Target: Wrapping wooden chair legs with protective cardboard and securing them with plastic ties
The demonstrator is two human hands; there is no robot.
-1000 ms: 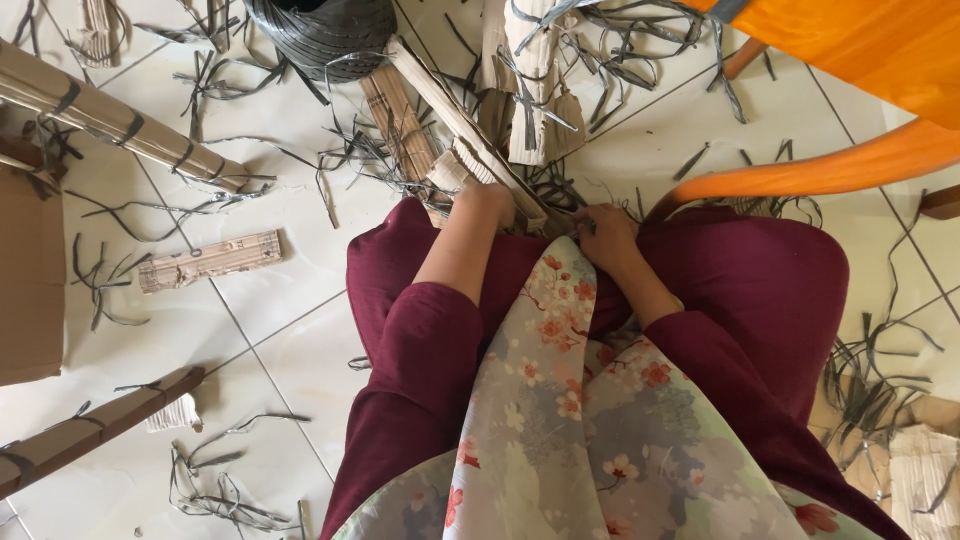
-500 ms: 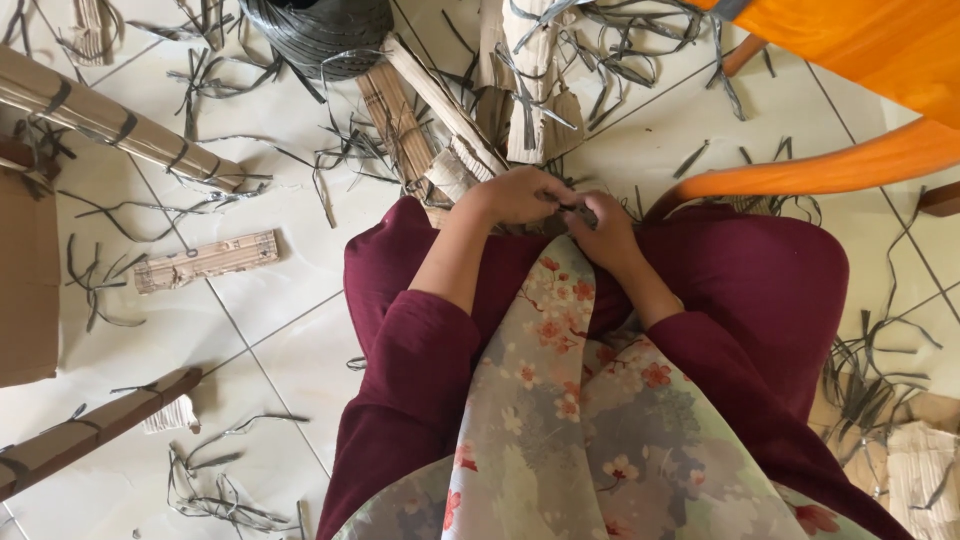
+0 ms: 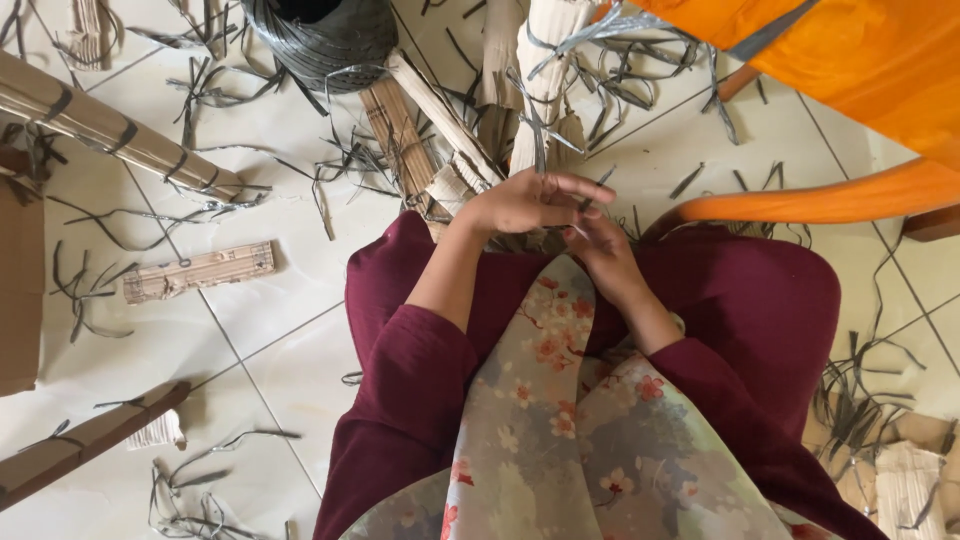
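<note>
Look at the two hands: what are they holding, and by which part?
Both hands, left and right, pinch a thin grey strap between them near its end; the exact spot is hidden by the fingers.

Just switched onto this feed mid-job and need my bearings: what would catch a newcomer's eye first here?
The two hands meet at the centre: the left hand and right hand pinch a thin grey strap above the knees in dark red cloth. Just beyond them lies a bundle of rolled cardboard bound with straps, with a black strap coil at the top edge. Cut strap scraps litter the white tiled floor, and an orange chair curves in on the right.
</note>
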